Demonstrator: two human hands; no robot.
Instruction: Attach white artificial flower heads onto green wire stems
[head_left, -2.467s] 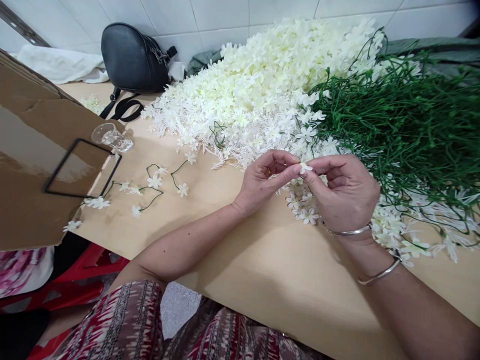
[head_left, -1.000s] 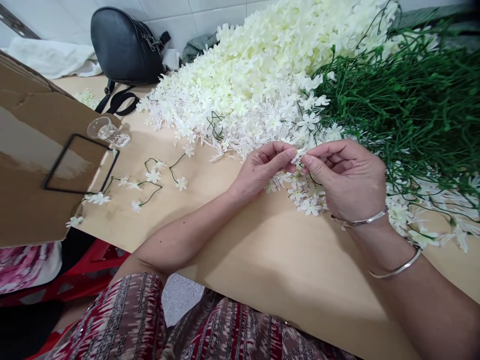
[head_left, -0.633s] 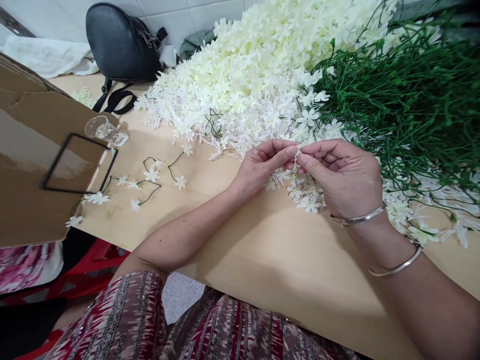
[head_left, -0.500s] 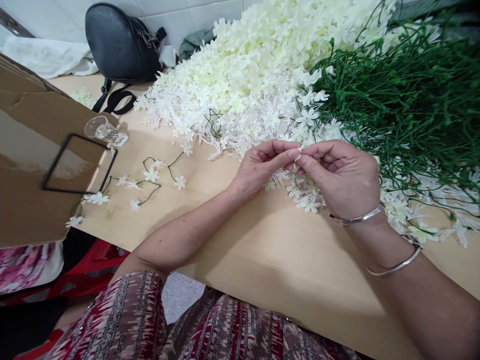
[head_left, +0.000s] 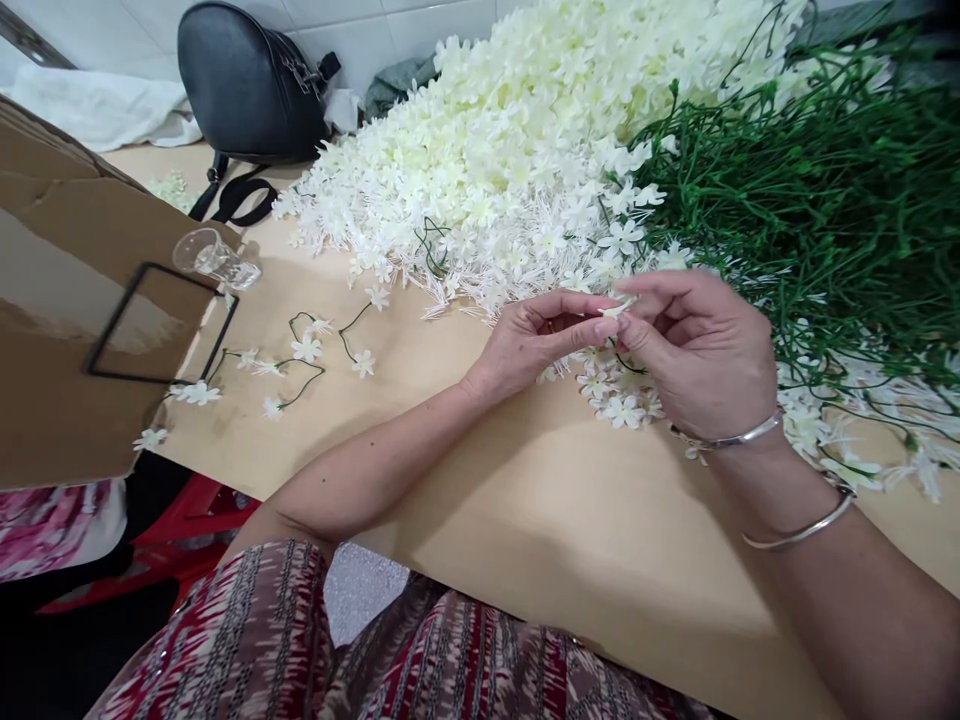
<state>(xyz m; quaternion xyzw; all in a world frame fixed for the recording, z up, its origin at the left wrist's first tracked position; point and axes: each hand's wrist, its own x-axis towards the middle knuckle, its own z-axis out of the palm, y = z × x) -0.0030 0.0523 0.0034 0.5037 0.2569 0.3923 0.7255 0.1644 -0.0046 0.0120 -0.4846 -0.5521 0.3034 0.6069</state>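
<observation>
My left hand [head_left: 517, 345] pinches a small white artificial flower [head_left: 613, 311] between thumb and forefinger. From the other side my right hand [head_left: 705, 350], with two silver bangles on its wrist, closes thumb and forefinger on the same flower. A bit of green stem [head_left: 628, 366] shows just below the fingertips; the fingers hide part of the flower. Behind both hands rises a large heap of white artificial flowers [head_left: 510, 160]. Green plastic stems [head_left: 810, 190] lie in a thick pile to the right, and more white flowers [head_left: 622, 408] rest under my hands.
On the wooden table [head_left: 480, 520], several flowers on stems [head_left: 306, 347] lie to the left. Beyond them are a tipped clear plastic cup [head_left: 217, 258], a black wire frame [head_left: 150, 375] against a cardboard box [head_left: 67, 300], and a black backpack [head_left: 247, 90] by the tiled wall.
My right hand has shifted slightly right, and its fingertips have parted a little from the left ones. The white flower shows more clearly between them. My left hand has barely moved.
</observation>
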